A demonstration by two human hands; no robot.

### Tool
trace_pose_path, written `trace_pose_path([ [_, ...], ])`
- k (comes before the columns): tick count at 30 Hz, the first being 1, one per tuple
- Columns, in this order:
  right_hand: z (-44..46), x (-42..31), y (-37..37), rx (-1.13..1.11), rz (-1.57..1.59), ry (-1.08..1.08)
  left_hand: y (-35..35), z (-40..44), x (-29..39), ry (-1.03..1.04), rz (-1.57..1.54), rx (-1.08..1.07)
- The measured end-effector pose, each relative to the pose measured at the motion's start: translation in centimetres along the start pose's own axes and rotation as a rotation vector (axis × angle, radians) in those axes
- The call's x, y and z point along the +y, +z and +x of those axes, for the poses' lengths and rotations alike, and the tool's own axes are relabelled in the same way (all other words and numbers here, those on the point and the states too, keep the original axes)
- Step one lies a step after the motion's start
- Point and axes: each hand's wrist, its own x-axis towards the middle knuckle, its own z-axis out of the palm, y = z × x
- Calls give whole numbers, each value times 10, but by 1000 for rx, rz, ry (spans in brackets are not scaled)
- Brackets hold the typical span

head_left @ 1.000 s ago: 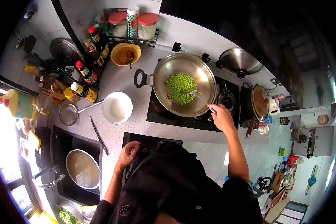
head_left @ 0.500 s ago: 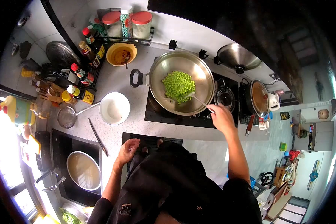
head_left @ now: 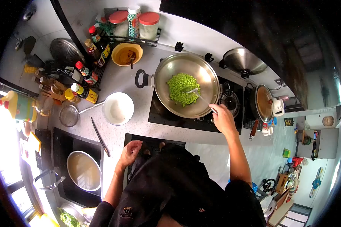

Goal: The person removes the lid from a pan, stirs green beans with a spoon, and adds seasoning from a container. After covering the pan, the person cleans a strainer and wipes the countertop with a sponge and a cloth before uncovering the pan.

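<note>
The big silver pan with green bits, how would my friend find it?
Look for the flat, black stovetop. Sitting over its left side is a wide, round, silver metal wok. Unlike the dark, glass-lidded pan to the right, it's open, with small bright green pieces inside.

Beans (head_left: 180, 85) lie in the wok (head_left: 208, 72) on the stove (head_left: 158, 113). A bowl (head_left: 118, 108) stands left of it, a strainer (head_left: 69, 115) beyond.
</note>
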Motion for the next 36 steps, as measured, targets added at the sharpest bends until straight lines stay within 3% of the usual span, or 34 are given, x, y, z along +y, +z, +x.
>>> trace_pose_path([
  [8,-12,-14,-12,-17,82,10,-1,-4,-8,20,16,-21],
  [15,-36,-18,-33,-108,-158,96,-2,-5,-8,10,49,-21],
  [21,-15,-16,-19,-55,-121,52,-6,-3,-9,32,74,-46],
  [26,-18,-34,-61,-147,-222,115,-10,-7,-4,13,73,-22],
  [32,-10,-27,-33,-154,-182,35,-7,-12,-15,-23,39,-22],
  [36,-7,-53,-42,-213,-143,126,-8,-17,-14,-22,29,-16],
])
